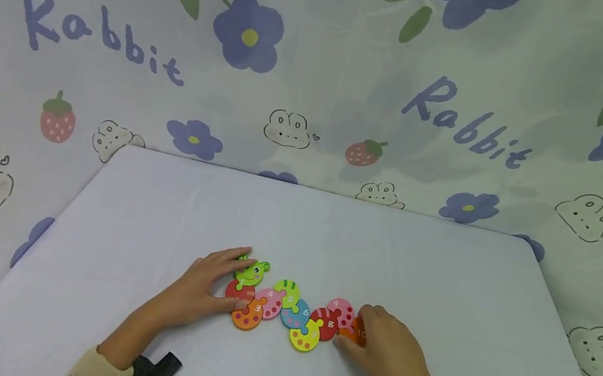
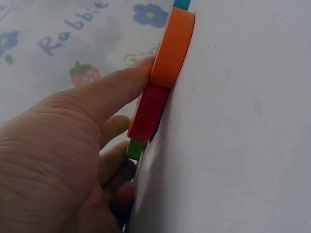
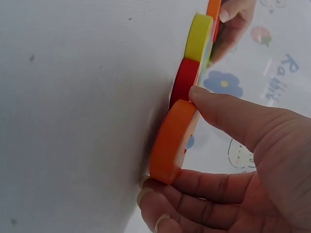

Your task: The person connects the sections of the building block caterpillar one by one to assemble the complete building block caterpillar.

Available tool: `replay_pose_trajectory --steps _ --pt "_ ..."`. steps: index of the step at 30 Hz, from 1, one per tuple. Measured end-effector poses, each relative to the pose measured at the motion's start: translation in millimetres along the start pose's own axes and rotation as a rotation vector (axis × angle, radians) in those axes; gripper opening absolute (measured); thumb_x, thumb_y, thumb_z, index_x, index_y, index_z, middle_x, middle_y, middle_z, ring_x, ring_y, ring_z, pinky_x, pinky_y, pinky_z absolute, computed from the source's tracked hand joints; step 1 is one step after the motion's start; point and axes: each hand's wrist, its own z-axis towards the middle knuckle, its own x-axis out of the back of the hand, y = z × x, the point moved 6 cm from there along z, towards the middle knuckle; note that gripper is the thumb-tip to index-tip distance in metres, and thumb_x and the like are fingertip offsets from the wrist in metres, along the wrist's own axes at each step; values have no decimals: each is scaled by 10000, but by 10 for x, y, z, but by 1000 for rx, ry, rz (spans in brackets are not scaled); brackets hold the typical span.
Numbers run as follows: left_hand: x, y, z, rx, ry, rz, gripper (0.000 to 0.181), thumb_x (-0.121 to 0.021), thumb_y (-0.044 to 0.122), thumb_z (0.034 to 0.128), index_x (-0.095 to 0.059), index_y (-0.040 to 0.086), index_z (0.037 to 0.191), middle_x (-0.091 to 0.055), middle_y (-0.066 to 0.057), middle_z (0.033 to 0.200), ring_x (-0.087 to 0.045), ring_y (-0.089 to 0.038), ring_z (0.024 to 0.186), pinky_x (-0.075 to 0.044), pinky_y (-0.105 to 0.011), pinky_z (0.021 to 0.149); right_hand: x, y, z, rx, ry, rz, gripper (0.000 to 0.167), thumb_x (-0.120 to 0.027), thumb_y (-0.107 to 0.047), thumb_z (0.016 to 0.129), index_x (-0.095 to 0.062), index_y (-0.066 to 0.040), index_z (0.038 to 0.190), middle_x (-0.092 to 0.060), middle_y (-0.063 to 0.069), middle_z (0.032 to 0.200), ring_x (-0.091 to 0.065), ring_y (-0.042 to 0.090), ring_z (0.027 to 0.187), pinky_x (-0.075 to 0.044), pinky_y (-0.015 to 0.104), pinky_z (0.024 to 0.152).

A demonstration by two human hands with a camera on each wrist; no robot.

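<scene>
A caterpillar number puzzle of interlocking round wooden pieces lies on the white table, its green smiling head at the left end. My left hand holds that end. Its thumb rests on top near the joint of the red piece and the orange 3 piece, with its fingers around the head. At the other end, my right hand pinches the orange 10 piece between thumb and fingers. This piece touches the red 8 piece and pink 9 piece; the hand partly covers it.
Between the hands run the pink 4 piece, a green piece, the blue 6 piece and a yellow piece. Behind the table hangs a patterned cloth. Black straps are at the wrists.
</scene>
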Motion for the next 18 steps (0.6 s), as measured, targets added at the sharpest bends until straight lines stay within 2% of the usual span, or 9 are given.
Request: replay_pose_trajectory --steps 8,18 --pt "-6 -14 -3 3 0 6 780 -850 465 861 -524 304 1551 -357 68 1666 -295 -273 1539 -237 -660 1169 -43 -4 34 31 -1 -59 567 -932 -482 739 -718 -59 1050 -508 -40 767 -474 110 676 -476 241 589" --pt "2 -13 -3 5 5 -7 782 -854 467 858 -525 308 1550 -358 68 1665 -294 -265 1540 -232 -661 1167 -30 58 72 5 -4 -45 625 -921 -506 746 -711 -47 1114 -566 -12 822 -515 139 712 -553 285 658"
